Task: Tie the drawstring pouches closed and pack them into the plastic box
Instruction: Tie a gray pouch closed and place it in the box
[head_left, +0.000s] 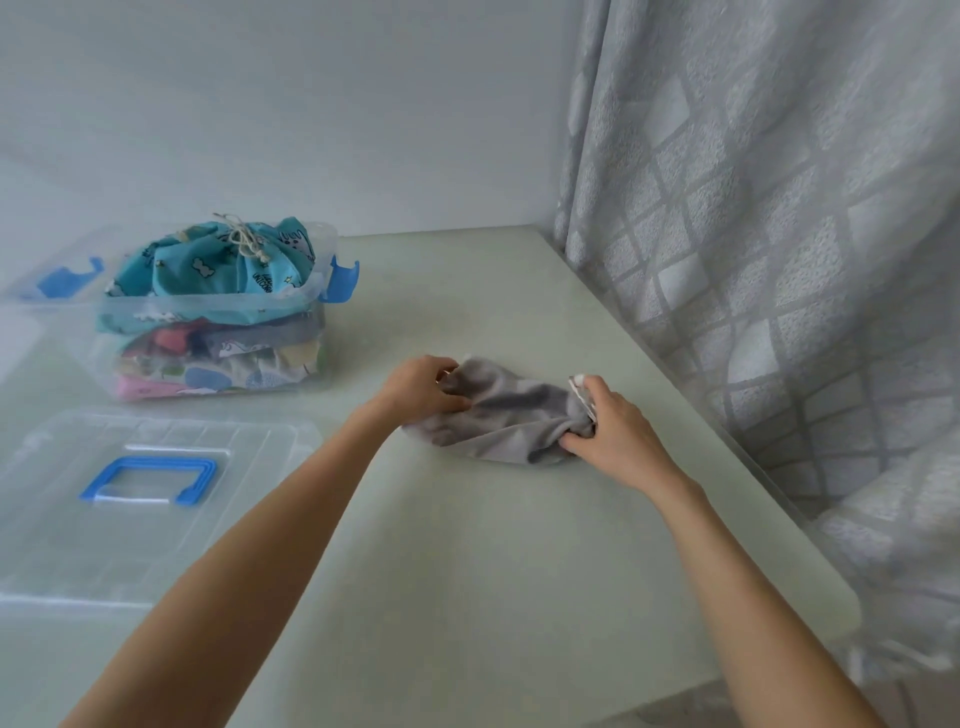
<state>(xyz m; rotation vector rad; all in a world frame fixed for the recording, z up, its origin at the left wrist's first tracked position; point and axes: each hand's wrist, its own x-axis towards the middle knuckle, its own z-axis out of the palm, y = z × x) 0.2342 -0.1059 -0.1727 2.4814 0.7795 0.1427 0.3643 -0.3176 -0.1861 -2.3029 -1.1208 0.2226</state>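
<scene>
Fingers (445, 385) of two hands pinch one grey pouch (511, 415) beside one box (208, 332).

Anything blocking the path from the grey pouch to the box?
No object lies on the table between the grey pouch and the plastic box; its lid is off, lying nearer. But the teal pouch already mounds above the rim, leaving little room.
</scene>
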